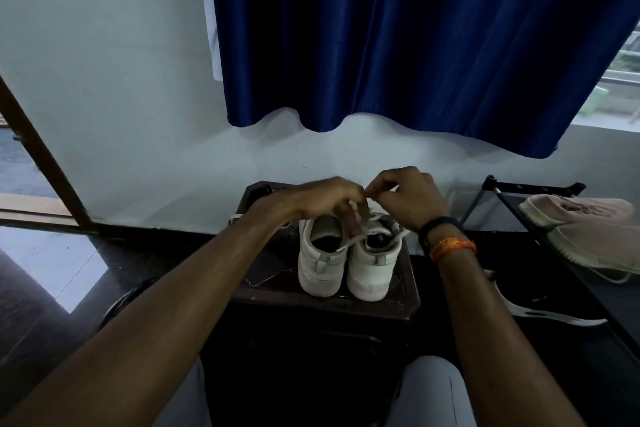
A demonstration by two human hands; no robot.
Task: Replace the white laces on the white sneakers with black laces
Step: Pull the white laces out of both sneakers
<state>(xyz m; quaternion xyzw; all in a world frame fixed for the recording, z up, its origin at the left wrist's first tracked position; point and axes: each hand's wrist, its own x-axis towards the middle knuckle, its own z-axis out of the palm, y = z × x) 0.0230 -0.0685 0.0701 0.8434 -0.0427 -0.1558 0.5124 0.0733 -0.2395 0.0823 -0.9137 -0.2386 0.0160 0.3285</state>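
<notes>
Two hands are pinching one flat white lace (349, 242): the left hand (327, 199) and the right hand (407, 198), fingertips nearly meeting. Directly beneath them, two white leather sneakers (320, 255) are standing side by side, touching, on one dark wooden table (398, 302). Well right, one pink knit shoe (581, 218) is lying on a black rack (533, 189).

Blue curtain (415, 45) hangs above the dark stool (325, 302); pink shoe (588, 232) on black rack (533, 189), right of stool.
</notes>
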